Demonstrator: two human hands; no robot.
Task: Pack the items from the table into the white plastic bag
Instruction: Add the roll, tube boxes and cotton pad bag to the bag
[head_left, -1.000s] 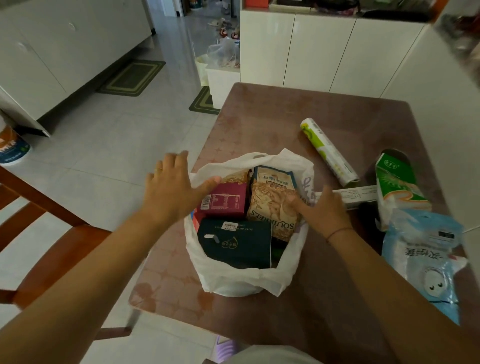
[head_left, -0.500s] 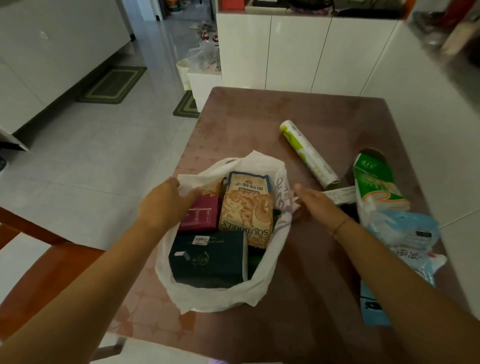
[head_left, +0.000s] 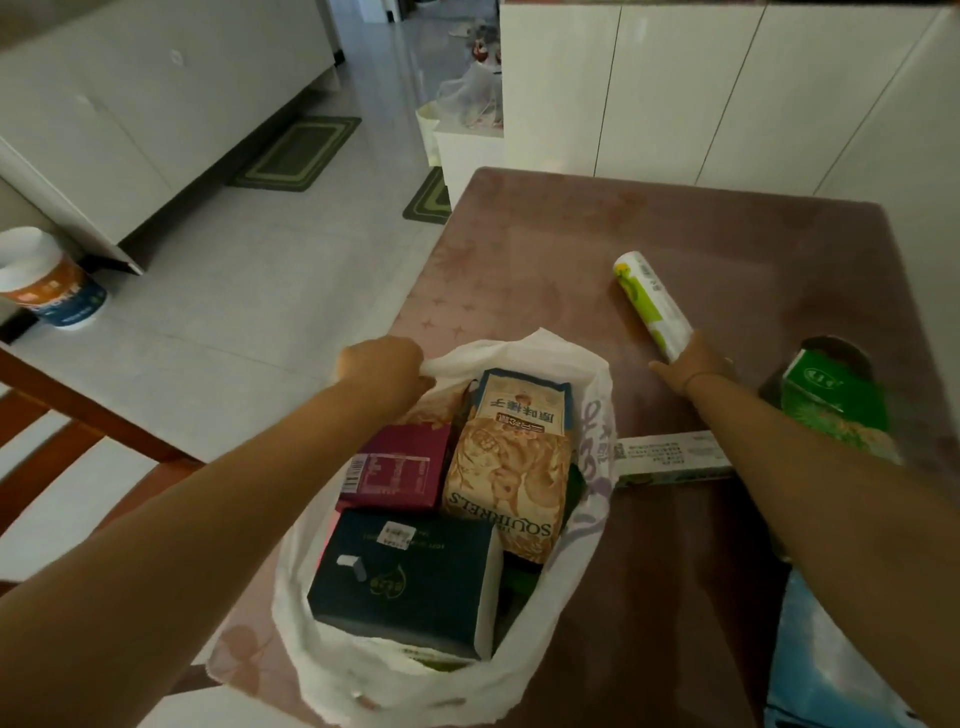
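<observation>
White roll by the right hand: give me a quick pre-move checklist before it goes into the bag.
1. Right hand at the near end of the white roll: ok.
2. Grip closed round the roll: cannot tell, the fingers are hidden.
3. Left hand pinching the rim of the white plastic bag, mouth open: ok.
4. Room in the bag: not ok; the snack bag, maroon box and dark box fill most of the opening.
5. Path from roll to bag along the table: ok.
</observation>
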